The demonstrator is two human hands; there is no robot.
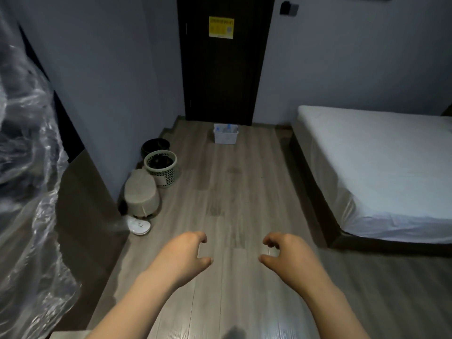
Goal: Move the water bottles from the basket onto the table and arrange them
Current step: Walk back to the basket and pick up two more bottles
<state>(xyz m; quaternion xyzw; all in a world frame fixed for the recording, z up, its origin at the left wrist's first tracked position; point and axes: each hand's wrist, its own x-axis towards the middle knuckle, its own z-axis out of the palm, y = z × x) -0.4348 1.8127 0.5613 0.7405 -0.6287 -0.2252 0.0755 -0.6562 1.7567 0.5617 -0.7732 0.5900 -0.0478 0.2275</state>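
A small white basket (pixel 225 137) stands on the wooden floor far ahead, just in front of the dark door. Blue-capped water bottles (pixel 229 128) poke up inside it. My left hand (pixel 187 255) and my right hand (pixel 285 255) hang in front of me over the floor, well short of the basket. Both hands hold nothing, and their fingers are loosely curled. No table shows clearly in this view.
A bed with a white sheet (pixel 381 165) fills the right side. Along the left wall stand a green mesh bin (pixel 161 168), a black bin (pixel 155 146), a beige stool (pixel 141 192) and a white slipper (pixel 139 225). Crinkled clear plastic (pixel 27 167) covers something at far left.
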